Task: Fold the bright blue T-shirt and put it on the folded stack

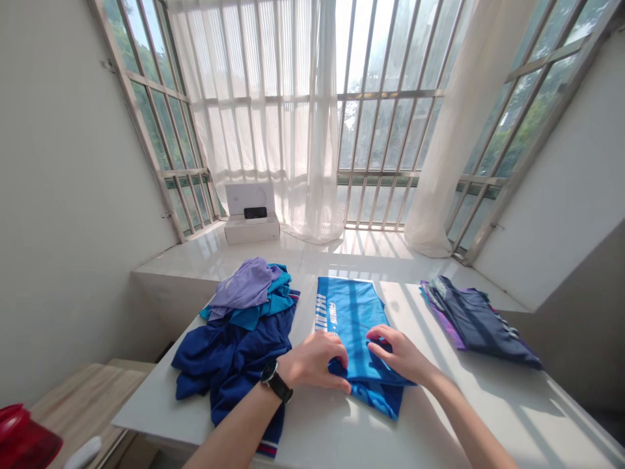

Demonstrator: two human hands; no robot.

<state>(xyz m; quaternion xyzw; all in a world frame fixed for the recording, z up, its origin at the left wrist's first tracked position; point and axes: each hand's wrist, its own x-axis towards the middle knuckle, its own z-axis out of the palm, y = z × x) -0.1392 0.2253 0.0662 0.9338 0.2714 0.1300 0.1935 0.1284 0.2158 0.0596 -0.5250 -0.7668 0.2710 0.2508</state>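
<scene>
A bright blue shirt (356, 312) with white lettering along its left side lies folded lengthwise on the white table in front of me. At its lower left edge, my left hand (319, 359) has curled fingers and a thumb around a bit of the cloth. My right hand (398, 352) rests on the shirt's right side, thumb and forefinger apart, fingertips touching the fabric. The lower end of the shirt shows below both hands, slightly askew. A black watch (276, 381) is on my left wrist.
Left of the shirt is a loose heap of navy clothes (234, 358) topped by a lavender garment (247, 286). Folded dark clothes (473, 319) lie stacked at right. A white box (251, 228) holding a black phone (255, 213) stands on the windowsill (312, 257).
</scene>
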